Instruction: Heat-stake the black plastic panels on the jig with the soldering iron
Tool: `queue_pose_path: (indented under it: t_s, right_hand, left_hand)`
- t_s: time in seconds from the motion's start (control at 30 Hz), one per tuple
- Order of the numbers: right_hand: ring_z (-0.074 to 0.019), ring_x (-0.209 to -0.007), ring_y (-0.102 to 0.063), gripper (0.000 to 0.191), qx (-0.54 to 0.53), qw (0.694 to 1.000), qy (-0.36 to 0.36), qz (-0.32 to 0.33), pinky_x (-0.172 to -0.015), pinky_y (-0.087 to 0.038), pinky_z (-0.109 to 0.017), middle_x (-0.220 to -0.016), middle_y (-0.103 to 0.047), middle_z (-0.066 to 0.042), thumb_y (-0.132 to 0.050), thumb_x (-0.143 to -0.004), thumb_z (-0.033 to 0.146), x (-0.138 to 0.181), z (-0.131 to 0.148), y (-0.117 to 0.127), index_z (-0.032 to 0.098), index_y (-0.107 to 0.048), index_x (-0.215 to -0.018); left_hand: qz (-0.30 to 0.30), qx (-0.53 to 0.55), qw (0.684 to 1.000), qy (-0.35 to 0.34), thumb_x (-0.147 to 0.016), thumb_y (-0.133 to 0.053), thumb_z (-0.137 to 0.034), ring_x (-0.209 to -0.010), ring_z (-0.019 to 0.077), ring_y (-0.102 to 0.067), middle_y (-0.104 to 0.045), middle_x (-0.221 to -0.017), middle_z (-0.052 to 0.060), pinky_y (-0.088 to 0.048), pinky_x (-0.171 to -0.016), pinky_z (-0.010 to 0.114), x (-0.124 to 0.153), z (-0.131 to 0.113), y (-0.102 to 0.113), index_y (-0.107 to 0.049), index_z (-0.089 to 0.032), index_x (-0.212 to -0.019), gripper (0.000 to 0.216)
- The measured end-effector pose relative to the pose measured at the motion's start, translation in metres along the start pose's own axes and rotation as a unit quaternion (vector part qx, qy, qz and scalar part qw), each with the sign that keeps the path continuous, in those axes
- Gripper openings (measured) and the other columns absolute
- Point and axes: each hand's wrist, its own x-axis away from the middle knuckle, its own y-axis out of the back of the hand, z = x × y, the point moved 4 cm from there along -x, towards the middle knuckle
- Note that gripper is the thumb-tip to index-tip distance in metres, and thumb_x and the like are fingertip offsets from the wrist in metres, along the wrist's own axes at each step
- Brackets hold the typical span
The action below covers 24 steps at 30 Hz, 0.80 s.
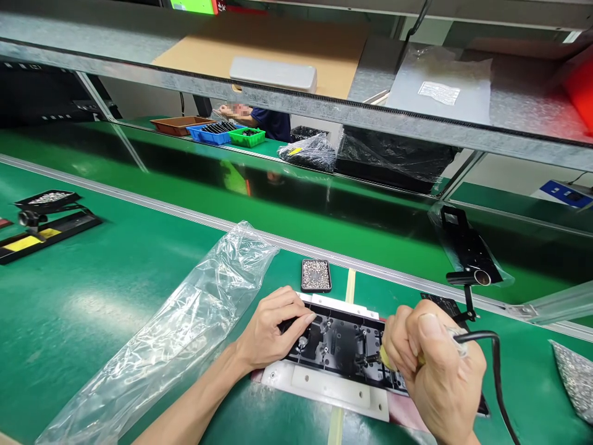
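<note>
A long black plastic housing (340, 346) with posts, ribs and small metal inserts lies open side up in a white fixture (331, 386). My left hand (275, 327) is closed at the housing's left end, thumb and fingers together at its far wall; whether a small part is also between them is hidden. In my right fist (430, 358) is a soldering iron (385, 357) with a yellow collar and black cable. Its metal tip points left, down into the housing. Just beyond the fixture sits a small black tray (316, 275) of tiny metal inserts.
A clear plastic bag (199, 303) lies left of my arm. Iron stands (467, 278) are at right and far left (50, 232). A bag of metal parts (574, 377) is at the right edge. A shelf (296, 99) crosses above; a co-worker's arm (245, 114) shows behind it.
</note>
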Motion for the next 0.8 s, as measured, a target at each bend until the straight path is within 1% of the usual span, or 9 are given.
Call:
queue_pose_path:
  t_s: [0.2,0.5,0.7,0.8]
  right_hand:
    - [-0.0082,-0.042,-0.032,0.049,0.004,1.0,0.005,0.0,-0.038,-0.027,-0.02,-0.049,-0.035,0.004,-0.06,-0.099,0.041,-0.0015,-0.0019,-0.0016,0.02,-0.038,-0.06]
    - [-0.0084,-0.042,-0.034,0.047,0.007,1.0,0.011,0.006,-0.038,-0.027,-0.02,-0.049,-0.037,0.004,-0.059,-0.1,0.039,-0.0002,-0.0002,0.0004,0.02,-0.04,-0.062]
    - [-0.0083,-0.042,-0.031,0.048,0.0,1.0,-0.009,0.003,-0.038,-0.026,-0.021,-0.049,-0.035,0.005,-0.059,-0.1,0.041,0.0009,-0.0052,0.0011,0.02,-0.038,-0.062]
    - [-0.0084,-0.042,-0.03,0.049,0.003,1.0,-0.006,0.008,-0.038,-0.025,-0.021,-0.049,-0.033,0.005,-0.06,-0.099,0.042,0.0013,-0.0052,0.0008,0.02,-0.037,-0.061]
  left_hand:
    - [0.002,0.002,1.0,0.002,-0.097,-0.063,-0.012,-0.076,0.0159,-0.058,-0.067,-0.08,0.004,-0.047,-0.073,0.034,0.0006,-0.0001,0.0003,-0.072,-0.018,-0.092,0.012]
    - [0.003,0.002,1.0,-0.001,-0.096,-0.063,-0.01,-0.076,0.0154,-0.058,-0.067,-0.079,0.003,-0.046,-0.073,0.033,-0.0001,0.0006,0.0006,-0.072,-0.017,-0.092,0.012]
    - [0.003,0.002,1.0,-0.001,-0.097,-0.063,-0.011,-0.075,0.0154,-0.058,-0.067,-0.079,0.003,-0.046,-0.072,0.034,0.0001,-0.0011,0.0001,-0.072,-0.018,-0.092,0.012]
    - [0.004,-0.001,1.0,0.001,-0.098,-0.061,-0.013,-0.075,0.0159,-0.058,-0.068,-0.079,0.004,-0.046,-0.072,0.034,-0.0001,-0.0012,0.0003,-0.073,-0.018,-0.092,0.013]
